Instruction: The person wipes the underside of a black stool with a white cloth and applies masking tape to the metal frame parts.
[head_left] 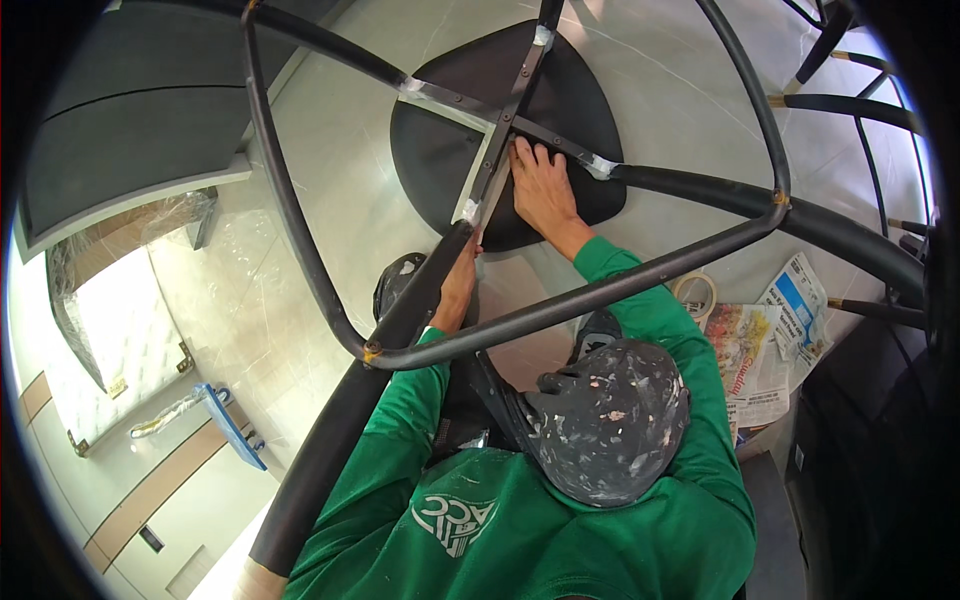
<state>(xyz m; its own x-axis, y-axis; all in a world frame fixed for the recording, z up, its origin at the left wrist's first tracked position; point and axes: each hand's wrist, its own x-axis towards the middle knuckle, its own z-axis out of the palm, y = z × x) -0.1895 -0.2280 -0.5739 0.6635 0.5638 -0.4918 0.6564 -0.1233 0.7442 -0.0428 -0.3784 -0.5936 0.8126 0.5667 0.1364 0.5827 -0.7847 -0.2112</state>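
Observation:
An upturned chair has its black seat [575, 95] on the floor and its dark tubular frame above it. Flat metal bars [480, 150] cross over the seat, with pale masking tape [497, 195] along their edges and white wrapping near the ends. My right hand [543, 190] lies by the centre of the cross, its fingers stretched against the side of the near bar. Lower along that bar my left hand [459, 290] is partly hidden behind a thick black leg [425, 285]. Its fingertips appear pinched on the near end of a tape strip.
A tape roll [695, 293] and newspaper sheets [755, 350] lie on the floor at right. More dark chair legs [850, 105] stand at upper right. At left are a dark panel [120, 110], a plastic-wrapped piece [120, 330] and a blue item [232, 425]. The frame's bent tube [580, 300] passes over my forearms.

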